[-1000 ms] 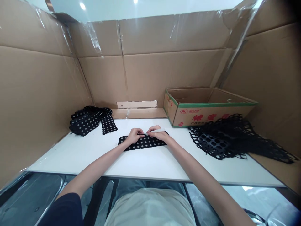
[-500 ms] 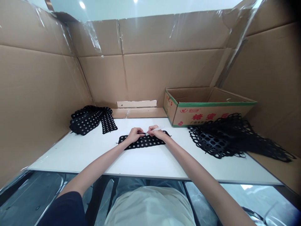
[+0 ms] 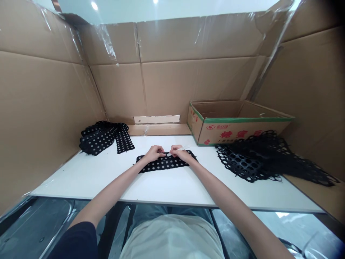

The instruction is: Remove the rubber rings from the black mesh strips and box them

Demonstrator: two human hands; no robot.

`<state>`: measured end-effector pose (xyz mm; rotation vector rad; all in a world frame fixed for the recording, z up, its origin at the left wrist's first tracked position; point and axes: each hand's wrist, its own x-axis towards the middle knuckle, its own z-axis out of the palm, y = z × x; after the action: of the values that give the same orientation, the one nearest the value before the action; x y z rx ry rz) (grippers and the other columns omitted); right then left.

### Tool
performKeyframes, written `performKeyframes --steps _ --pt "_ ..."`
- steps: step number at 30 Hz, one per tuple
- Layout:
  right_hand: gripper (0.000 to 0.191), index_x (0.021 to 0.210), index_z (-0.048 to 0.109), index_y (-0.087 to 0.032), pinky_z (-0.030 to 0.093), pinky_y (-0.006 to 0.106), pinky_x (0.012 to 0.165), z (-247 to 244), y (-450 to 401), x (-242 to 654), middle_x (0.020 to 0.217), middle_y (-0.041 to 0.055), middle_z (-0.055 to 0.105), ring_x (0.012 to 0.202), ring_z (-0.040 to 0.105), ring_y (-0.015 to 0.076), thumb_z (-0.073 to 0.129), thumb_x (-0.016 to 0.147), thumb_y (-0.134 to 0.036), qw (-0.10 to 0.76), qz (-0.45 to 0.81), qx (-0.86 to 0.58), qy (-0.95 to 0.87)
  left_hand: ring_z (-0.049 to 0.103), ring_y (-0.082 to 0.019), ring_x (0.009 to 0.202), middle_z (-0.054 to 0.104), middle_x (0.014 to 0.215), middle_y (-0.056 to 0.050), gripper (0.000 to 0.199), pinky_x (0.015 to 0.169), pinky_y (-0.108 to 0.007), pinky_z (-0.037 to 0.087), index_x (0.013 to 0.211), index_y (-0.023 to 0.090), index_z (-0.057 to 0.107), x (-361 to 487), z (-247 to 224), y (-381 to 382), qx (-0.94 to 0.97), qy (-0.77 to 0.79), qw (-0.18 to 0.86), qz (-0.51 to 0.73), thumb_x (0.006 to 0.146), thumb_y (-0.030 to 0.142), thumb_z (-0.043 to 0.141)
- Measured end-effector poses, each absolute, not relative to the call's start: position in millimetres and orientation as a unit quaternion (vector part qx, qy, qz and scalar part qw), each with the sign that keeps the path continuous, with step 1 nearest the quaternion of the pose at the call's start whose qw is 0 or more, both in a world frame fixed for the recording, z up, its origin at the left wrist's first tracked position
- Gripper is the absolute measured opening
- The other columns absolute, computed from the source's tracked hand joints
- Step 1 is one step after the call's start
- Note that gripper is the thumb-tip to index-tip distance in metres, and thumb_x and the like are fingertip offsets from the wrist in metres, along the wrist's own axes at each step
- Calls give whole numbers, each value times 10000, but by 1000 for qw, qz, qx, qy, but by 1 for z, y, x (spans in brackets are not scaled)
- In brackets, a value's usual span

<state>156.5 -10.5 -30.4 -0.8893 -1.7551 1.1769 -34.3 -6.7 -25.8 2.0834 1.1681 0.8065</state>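
Note:
A black strip with rows of round holes lies flat on the white table in front of me. My left hand is closed, its fingertips pinching the strip's far edge near the middle. Close beside it, my right hand is closed round a thin white pen-like tool. The tool's rear end sticks out to the right, while its tip points at the strip's far edge between my hands. Its exact kind is too small to make out. Both forearms cross the table from the near side.
At the left back rests a pile of similar black dotted strips. An open cardboard box with green edging stands at the back right. Black holed netting is heaped before it. Tall cardboard walls enclose the table.
My hands have shifted only slightly along the strip's far edge, and the strip has moved a little with them. The white tool is tilted a bit differently. Everything else stays put.

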Motion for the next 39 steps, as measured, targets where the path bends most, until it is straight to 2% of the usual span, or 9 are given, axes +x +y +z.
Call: performKeyframes --steps 6,10,15,25,39 --pt "103 528 506 -162 249 218 439 -30 -6 163 412 -44 449 415 391 80 505 611 -223 497 503 -362 -607 525 -125 620 613 686 -12 201 610 -234 404 736 136 627 -47 -17 1 813 437 315 222 636 311 627" --pt "95 547 532 -159 271 221 443 -29 -8 164 419 -40 463 426 417 86 531 612 -228 467 500 -367 -631 537 -140 668 627 740 -17 182 639 -243 402 823 161 632 -50 -12 -7 843 423 269 193 679 249 565" --pt "73 581 557 -153 303 223 458 -28 -11 163 450 -37 479 455 440 91 538 611 -216 444 488 -375 -651 549 -157 706 637 746 -33 161 671 -263 405 755 152 616 -36 -17 -18 817 455 237 261 733 292 541" --pt "97 646 609 -137 368 230 522 -20 -15 170 540 -17 552 514 492 101 583 617 -226 422 461 -375 -684 540 -130 638 619 682 -1 161 641 -251 399 703 149 606 -30 -30 -12 785 466 263 313 691 309 612" --pt "158 706 641 -140 400 243 560 -20 -17 171 589 0 586 557 515 118 598 622 -267 414 451 -397 -684 556 -137 626 640 675 -21 175 641 -267 426 700 143 633 -27 -33 -12 759 497 266 325 659 312 644"
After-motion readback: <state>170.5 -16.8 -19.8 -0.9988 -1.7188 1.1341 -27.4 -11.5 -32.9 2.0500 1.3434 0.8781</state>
